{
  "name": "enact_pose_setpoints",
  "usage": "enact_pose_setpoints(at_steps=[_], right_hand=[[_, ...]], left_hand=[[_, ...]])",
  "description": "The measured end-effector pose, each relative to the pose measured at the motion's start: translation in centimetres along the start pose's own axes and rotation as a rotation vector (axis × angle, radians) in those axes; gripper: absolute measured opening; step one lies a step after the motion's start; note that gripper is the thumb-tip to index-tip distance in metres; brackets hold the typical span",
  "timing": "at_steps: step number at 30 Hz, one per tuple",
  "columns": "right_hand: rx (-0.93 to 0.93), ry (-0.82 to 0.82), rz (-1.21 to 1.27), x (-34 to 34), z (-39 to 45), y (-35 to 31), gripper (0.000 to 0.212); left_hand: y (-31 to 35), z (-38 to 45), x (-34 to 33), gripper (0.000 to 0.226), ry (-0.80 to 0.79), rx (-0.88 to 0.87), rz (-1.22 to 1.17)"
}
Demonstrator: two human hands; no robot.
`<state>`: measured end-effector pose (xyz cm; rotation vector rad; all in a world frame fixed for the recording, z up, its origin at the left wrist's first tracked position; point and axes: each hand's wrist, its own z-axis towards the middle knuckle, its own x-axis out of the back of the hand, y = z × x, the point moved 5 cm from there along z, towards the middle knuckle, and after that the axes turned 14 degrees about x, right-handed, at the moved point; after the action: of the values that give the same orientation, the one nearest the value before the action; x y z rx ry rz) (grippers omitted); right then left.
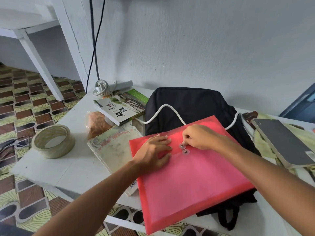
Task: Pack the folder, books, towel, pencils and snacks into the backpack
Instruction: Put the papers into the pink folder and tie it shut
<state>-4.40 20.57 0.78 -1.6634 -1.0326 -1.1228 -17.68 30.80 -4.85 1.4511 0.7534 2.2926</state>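
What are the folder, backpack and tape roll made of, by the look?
Folder: looks like thin translucent plastic, matte red-pink; the left hand shows faintly through the flap, and two clear string-tie discs with metal eyelets sit on it.
Backpack: black woven fabric, likely nylon or polyester; dull, soft creases.
Tape roll: glossy beige-clear plastic tape; the core can't be made out.

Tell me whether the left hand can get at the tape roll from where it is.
Probably yes. The left hand lies flat on the folder, holding nothing, and the tape roll stands to its left on bare table; only a low book lies partly between.
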Motion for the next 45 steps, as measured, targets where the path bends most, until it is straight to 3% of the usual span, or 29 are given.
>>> enact_pose_setpoints(at_steps=[6,10,12,14,17,20,22,25,28,30,33,36,38,41,45], right_hand=[[0.022,-0.093,-0.126,-0.4,-1.0,-1.0,0.016],[0.015,-0.121,-0.093,-0.2,-1.9,-0.6,0.012],[0.004,-0.114,-0.031,0.3,-2.7,-0.3,0.012],[-0.031,-0.034,0.013,0.9,-3.6,0.3,0.013],[-0.121,0.156,0.011,1.3,-4.9,2.2,0.005],[-0.202,0.195,0.082,0.4,-6.1,4.0,0.02],[-0.198,0.259,0.176,-0.1,-6.9,4.7,0.024],[-0.237,0.535,0.241,0.6,-9.1,6.1,0.037],[-0.374,0.832,0.264,2.1,-12.0,7.9,0.075],[-0.436,0.901,0.635,2.5,-13.5,8.9,0.088],[-0.36,0.679,1.299,1.5,-15.4,9.2,0.071],[-0.283,0.548,1.489,-0.3,-17.5,9.1,0.068],[-0.274,0.629,1.52,-1.0,-18.2,9.1,0.072],[-0.354,0.808,1.515,-2.5,-19.7,8.6,0.048],[-0.462,1.126,1.684,-5.4,-22.7,7.6,0.031]], left_hand=[[1.1,1.3,0.4,0.029,-0.023,-0.042,0.063],[1.4,2.8,0.7,0.032,-0.061,0.053,0.216],[1.7,3.3,0.4,0.046,-0.145,0.193,0.364],[2.3,3.9,0.2,0.059,-0.214,0.304,0.475],[3.0,5.6,0.2,0.067,-0.236,0.436,0.441],[3.1,7.2,0.8,0.062,-0.277,0.526,0.392],[4.1,8.0,1.2,0.04,-0.291,0.474,0.357],[6.2,9.6,2.3,0.018,-0.328,0.371,0.284],[8.1,11.8,4.1,0.026,-0.386,0.276,0.229],[9.1,13.0,5.1,0.03,-0.456,0.239,0.105],[10.8,14.6,6.1,0.021,-0.518,0.194,-0.001],[12.3,16.7,5.6,0.026,-0.429,0.114,0.125],[13.2,17.1,4.8,0.039,-0.313,0.014,0.34],[14.9,15.7,2.6,0.063,-0.237,-0.069,0.375],[16.2,11.5,1.2,0.039,-0.048,-0.197,0.113]])
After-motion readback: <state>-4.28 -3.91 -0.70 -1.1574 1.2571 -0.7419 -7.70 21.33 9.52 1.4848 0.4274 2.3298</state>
